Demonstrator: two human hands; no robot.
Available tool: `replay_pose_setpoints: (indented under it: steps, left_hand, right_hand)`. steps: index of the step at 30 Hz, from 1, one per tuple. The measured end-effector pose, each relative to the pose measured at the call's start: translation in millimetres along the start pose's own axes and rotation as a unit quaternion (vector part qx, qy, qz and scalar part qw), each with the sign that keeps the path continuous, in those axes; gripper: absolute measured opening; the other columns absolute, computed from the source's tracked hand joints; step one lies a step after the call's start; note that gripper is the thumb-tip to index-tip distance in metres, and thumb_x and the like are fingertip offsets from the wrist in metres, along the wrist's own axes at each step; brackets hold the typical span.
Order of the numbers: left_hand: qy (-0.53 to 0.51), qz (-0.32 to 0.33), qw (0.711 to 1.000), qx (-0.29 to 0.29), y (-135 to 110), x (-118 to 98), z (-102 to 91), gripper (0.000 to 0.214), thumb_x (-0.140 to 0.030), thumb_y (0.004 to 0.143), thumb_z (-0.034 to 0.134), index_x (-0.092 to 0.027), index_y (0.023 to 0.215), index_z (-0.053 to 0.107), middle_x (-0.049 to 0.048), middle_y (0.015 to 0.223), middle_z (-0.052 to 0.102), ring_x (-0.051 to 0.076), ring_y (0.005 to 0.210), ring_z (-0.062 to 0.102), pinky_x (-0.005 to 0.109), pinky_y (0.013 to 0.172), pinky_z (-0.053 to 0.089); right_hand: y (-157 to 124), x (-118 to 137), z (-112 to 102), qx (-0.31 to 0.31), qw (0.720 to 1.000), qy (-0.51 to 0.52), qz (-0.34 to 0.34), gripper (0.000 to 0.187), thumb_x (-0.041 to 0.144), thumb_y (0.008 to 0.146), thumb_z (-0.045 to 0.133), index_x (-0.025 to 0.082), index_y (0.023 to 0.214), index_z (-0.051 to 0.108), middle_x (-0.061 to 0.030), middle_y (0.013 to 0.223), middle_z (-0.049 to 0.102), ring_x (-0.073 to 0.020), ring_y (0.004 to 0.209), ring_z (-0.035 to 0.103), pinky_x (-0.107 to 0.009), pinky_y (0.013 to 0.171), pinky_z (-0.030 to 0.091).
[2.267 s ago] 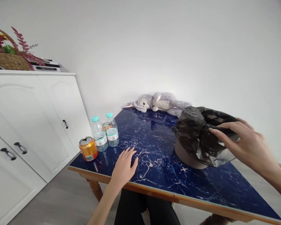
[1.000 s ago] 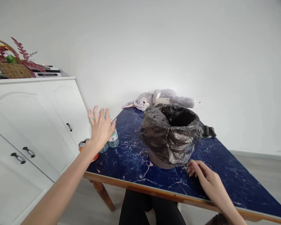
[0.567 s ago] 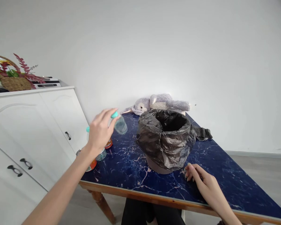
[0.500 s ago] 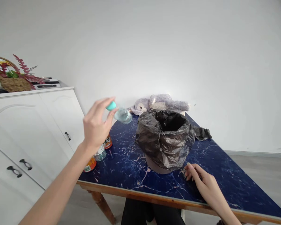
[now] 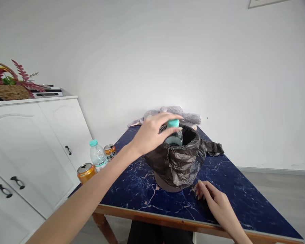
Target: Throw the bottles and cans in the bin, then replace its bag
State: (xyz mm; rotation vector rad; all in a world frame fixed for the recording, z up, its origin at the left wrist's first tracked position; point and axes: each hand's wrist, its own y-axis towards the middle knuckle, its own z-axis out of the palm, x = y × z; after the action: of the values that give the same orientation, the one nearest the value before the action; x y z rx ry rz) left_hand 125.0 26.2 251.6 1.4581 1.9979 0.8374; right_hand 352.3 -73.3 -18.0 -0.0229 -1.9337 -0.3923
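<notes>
My left hand pinches a clear plastic bottle by its turquoise cap. The bottle is upright, its lower part inside the mouth of a bin lined with a black plastic bag. My right hand rests on the blue marbled table, right of the bin's base, fingers loosely curled with nothing visible in them. At the table's left, past my left forearm, stand another clear bottle with a turquoise cap and two orange cans, a near one and a far one.
A grey plush toy lies behind the bin against the wall. Part of the bag sticks out to the right. On the left stands a white cabinet with a wicker flower basket on top.
My left hand has carried the bottle right, from above the table's left side to the bin's mouth, and the bottle has turned upright. My right hand stays by the bin.
</notes>
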Motion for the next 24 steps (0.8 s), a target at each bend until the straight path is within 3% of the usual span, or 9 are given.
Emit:
replay_pose_setpoints:
  steps: [3, 6, 10, 13, 18, 21, 24]
  left_hand:
    - [-0.045, -0.017, 0.997, 0.054, -6.4, 4.6, 15.1, 0.024, -0.028, 0.099, 0.075, -0.026, 0.124, 0.073, 0.0038, 0.129, 0.078, 0.019, 0.119, 0.073, 0.04, 0.107, 0.057]
    - [-0.07, -0.055, 0.988, 0.126, -7.8, 1.8, 14.4, 0.027, -0.034, 0.1, 0.074, -0.031, 0.127, 0.073, 0.001, 0.132, 0.078, 0.021, 0.119, 0.074, 0.039, 0.104, 0.058]
    - [-0.092, -0.111, 0.966, 0.214, -9.9, -2.8, 5.3, 0.037, -0.047, 0.109, 0.054, -0.031, 0.141, 0.066, 0.0022, 0.133, 0.078, 0.023, 0.11, 0.078, 0.036, 0.092, 0.061]
    - [-0.081, -0.128, 0.969, 0.194, -17.9, 1.4, 2.7, 0.044, -0.048, 0.114, 0.038, -0.028, 0.143, 0.064, 0.0041, 0.125, 0.081, 0.022, 0.106, 0.079, 0.035, 0.09, 0.061]
    - [-0.009, -0.139, 0.983, 0.121, -44.9, 18.7, 2.5, 0.05, -0.048, 0.115, 0.03, -0.024, 0.132, 0.07, 0.0068, 0.139, 0.074, 0.024, 0.135, 0.065, 0.046, 0.119, 0.049]
    - [0.003, -0.167, 0.98, 0.107, -67.2, 24.4, 1.4, 0.053, -0.051, 0.115, 0.026, -0.026, 0.147, 0.06, 0.005, 0.162, 0.055, 0.024, 0.155, 0.045, 0.047, 0.131, 0.034]
    - [0.009, -0.194, 0.974, 0.12, -89.3, 28.8, -0.6, 0.059, -0.054, 0.114, 0.024, -0.03, 0.166, 0.033, 0.0018, 0.178, 0.027, 0.024, 0.165, 0.025, 0.045, 0.135, 0.025]
  right_hand:
    - [-0.1, 1.0, -0.1, -0.001, 1.0, -0.002, 0.0, 0.056, 0.072, 0.101, 0.048, 0.024, 0.085, 0.071, -0.0032, 0.076, 0.073, -0.0215, 0.074, 0.07, -0.025, 0.07, 0.051]
    - [-0.2, 0.2, -0.7, 0.002, 1.0, -0.008, -0.001, 0.056, 0.072, 0.101, 0.048, 0.024, 0.084, 0.071, -0.0035, 0.076, 0.073, -0.0219, 0.074, 0.07, -0.026, 0.07, 0.05]
    - [-0.7, -2.3, -1.3, 0.007, 1.0, -0.007, 0.002, 0.055, 0.071, 0.102, 0.048, 0.024, 0.087, 0.072, -0.0033, 0.078, 0.074, -0.0219, 0.075, 0.07, -0.026, 0.072, 0.05]
    - [-0.9, -4.0, -0.7, 0.007, 1.0, -0.005, 0.004, 0.054, 0.07, 0.102, 0.048, 0.024, 0.086, 0.071, -0.003, 0.078, 0.073, -0.0214, 0.075, 0.07, -0.026, 0.073, 0.05]
    - [-0.2, -6.0, 0.7, 0.01, 1.0, -0.005, 0.003, 0.052, 0.069, 0.103, 0.048, 0.024, 0.086, 0.07, -0.0033, 0.079, 0.073, -0.0213, 0.076, 0.069, -0.025, 0.071, 0.05]
    - [0.4, -8.0, 0.9, 0.007, 1.0, -0.008, 0.004, 0.052, 0.07, 0.102, 0.048, 0.025, 0.085, 0.068, -0.003, 0.078, 0.072, -0.021, 0.075, 0.068, -0.025, 0.07, 0.05]
    - [0.7, -10.8, 1.2, 0.005, 1.0, -0.015, 0.005, 0.053, 0.071, 0.101, 0.048, 0.025, 0.084, 0.067, -0.0028, 0.077, 0.072, -0.0206, 0.074, 0.067, -0.025, 0.071, 0.049]
